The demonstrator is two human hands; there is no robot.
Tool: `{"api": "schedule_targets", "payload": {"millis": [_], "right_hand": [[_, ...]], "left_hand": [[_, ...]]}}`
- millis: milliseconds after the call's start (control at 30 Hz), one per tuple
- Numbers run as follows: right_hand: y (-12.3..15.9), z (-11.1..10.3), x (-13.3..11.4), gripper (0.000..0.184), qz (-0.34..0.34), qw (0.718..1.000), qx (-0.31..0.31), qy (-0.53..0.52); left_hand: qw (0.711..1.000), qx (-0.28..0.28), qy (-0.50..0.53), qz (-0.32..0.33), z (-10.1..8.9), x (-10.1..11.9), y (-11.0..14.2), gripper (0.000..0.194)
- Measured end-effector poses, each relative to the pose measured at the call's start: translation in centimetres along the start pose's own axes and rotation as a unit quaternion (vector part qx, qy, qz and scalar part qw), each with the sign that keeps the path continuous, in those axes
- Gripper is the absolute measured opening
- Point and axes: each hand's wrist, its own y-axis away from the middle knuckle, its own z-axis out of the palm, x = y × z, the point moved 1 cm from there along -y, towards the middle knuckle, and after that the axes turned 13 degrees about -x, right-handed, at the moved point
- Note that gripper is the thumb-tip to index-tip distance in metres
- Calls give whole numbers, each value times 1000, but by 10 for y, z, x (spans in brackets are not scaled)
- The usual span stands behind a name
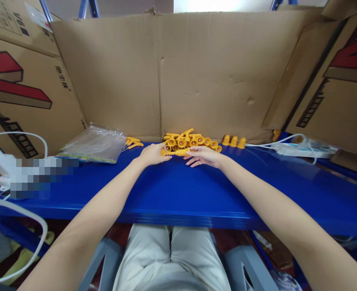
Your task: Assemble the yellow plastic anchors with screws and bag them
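Both hands meet over the far part of the blue table [178, 190]. A yellow plastic piece with a ribbed stem [182, 152] lies level between them. My left hand [152, 154] is closed on its rounded left end. With thumb and forefinger, my right hand [205, 157] pinches the thicker right end, the other fingers loosely extended. Just behind is a pile of yellow cup-ended plastic parts [193, 142]. Three yellow thimble-shaped caps [233, 141] stand in a row right of the pile. Small yellow pieces with metal chains [134, 142] lie left of my left hand.
Clear plastic bags [95, 141] lie stacked at the left. A cardboard wall [211, 72] closes off the back, with printed boxes at both sides. White cables and a power strip [305, 149] sit at the right; a white charger [2, 167] and cable are at the left.
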Motion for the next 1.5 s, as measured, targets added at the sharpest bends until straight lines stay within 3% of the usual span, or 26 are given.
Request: {"api": "schedule_targets", "payload": {"millis": [233, 367, 500, 600, 733, 833, 1100, 1400, 1500], "right_hand": [[-3, 3, 0, 19, -7, 997, 29, -76], [-6, 9, -13, 20, -70, 989, 81, -103], [-15, 3, -35, 17, -152, 973, 167, -46], [-30, -10, -48, 25, -222, 938, 255, 74], [-56, -19, -53, 29, -266, 851, 318, 321], [-72, -15, -50, 32, -239, 794, 310, 466], [-101, 16, -38, 42, -54, 691, 203, 691], [-105, 14, -40, 45, 67, 716, 152, 677], [-106, 9, -51, 52, 110, 746, 103, 648]], "left_hand": [[1000, -15, 8, 2, 3, -4, -3, 48], [999, -6, 38, 28, 5, -3, -1, 65], [995, 44, 80, 43, 4, -2, 1, 84], [995, 44, 80, 41, 5, -2, -1, 68], [997, -28, 55, 52, 8, -3, -4, 32], [995, -41, 50, 78, 10, -2, -5, 27], [992, -46, 44, 109, 10, 0, -5, 28], [991, -49, 43, 115, 11, 0, -5, 28], [992, -52, 40, 112, 11, 0, -5, 28]]}}
